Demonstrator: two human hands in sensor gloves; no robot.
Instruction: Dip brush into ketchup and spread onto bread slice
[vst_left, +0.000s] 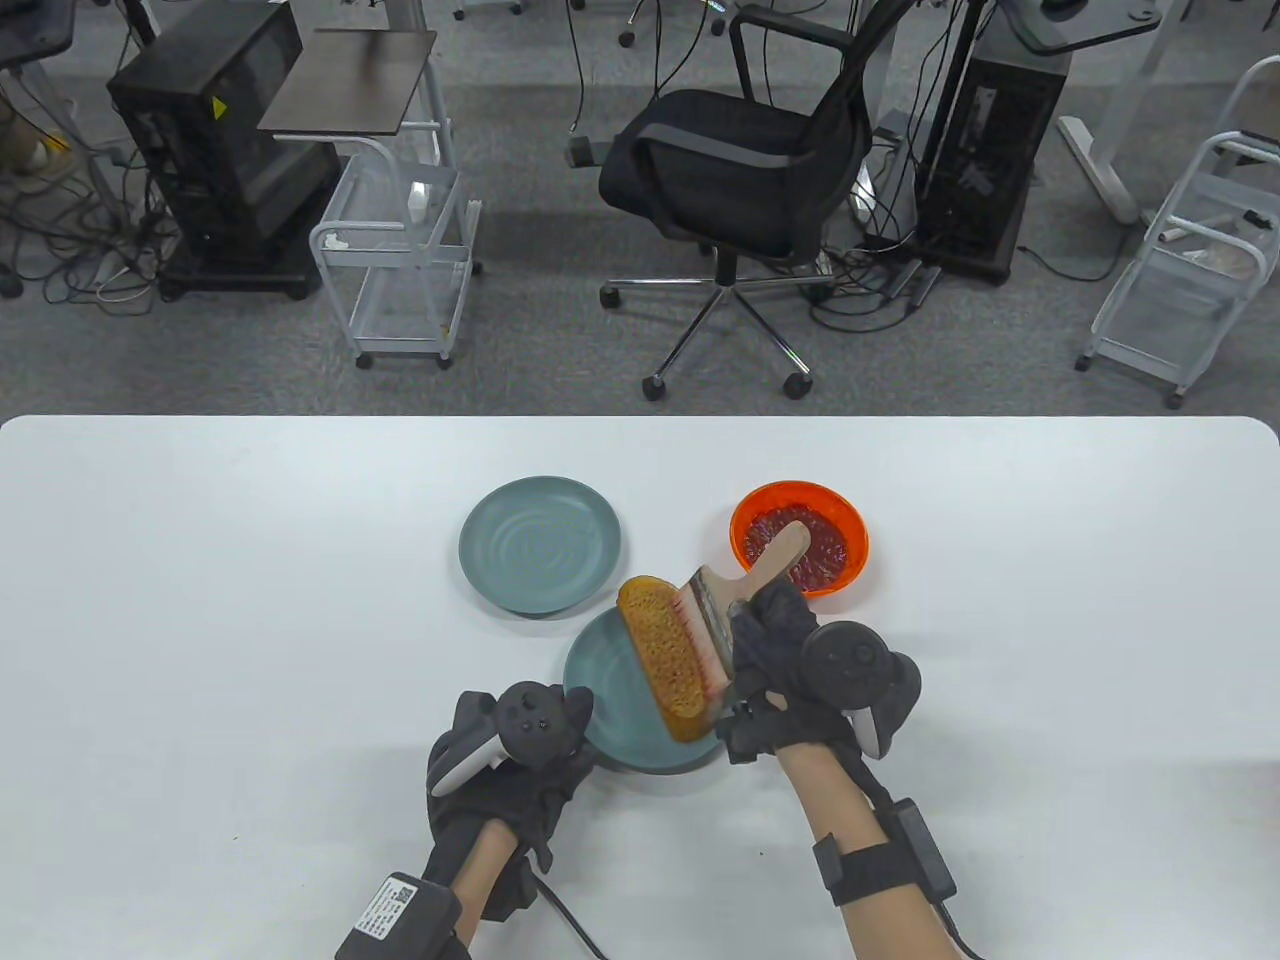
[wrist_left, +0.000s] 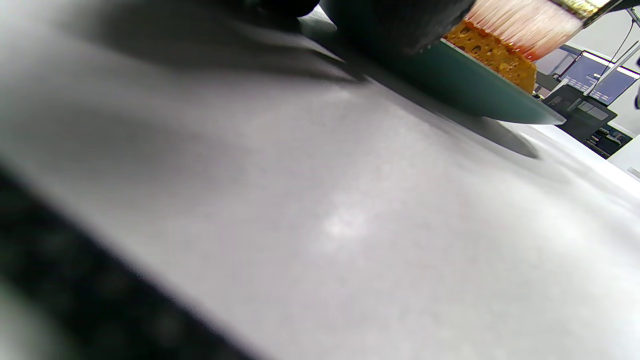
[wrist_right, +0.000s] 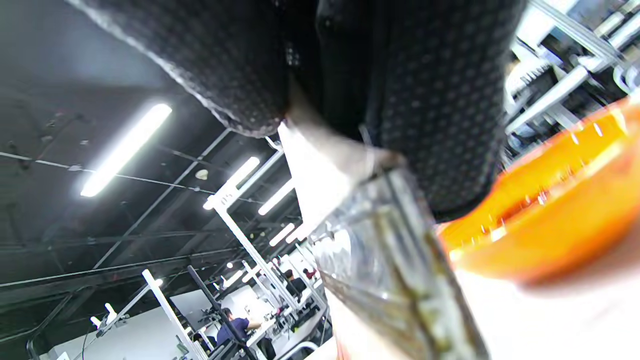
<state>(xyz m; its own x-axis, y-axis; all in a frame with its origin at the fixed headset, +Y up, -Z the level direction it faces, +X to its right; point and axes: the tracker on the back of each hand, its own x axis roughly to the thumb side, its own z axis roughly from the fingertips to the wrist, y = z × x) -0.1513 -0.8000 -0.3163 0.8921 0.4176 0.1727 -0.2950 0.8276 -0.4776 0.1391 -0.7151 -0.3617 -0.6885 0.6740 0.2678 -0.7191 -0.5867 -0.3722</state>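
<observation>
A bread slice (vst_left: 663, 655) lies on the near teal plate (vst_left: 612, 710). My right hand (vst_left: 775, 660) grips a wide wooden-handled brush (vst_left: 735, 595); its red-tipped bristles (vst_left: 700, 645) press on the bread's right edge. The orange ketchup bowl (vst_left: 800, 535) stands behind the brush. My left hand (vst_left: 520, 745) rests at the plate's left rim; whether it grips the rim is hidden. In the left wrist view the bread (wrist_left: 492, 52), bristles (wrist_left: 520, 22) and plate (wrist_left: 480, 90) show at top. In the right wrist view my fingers (wrist_right: 430, 90) wrap the brush's metal ferrule (wrist_right: 395, 260), with the bowl (wrist_right: 560, 210) at right.
A second, empty teal plate (vst_left: 540, 543) sits at the back left of the near plate. The white table (vst_left: 200, 600) spreads wide on both sides. Beyond its far edge stand an office chair (vst_left: 740, 170) and wire carts (vst_left: 400, 260).
</observation>
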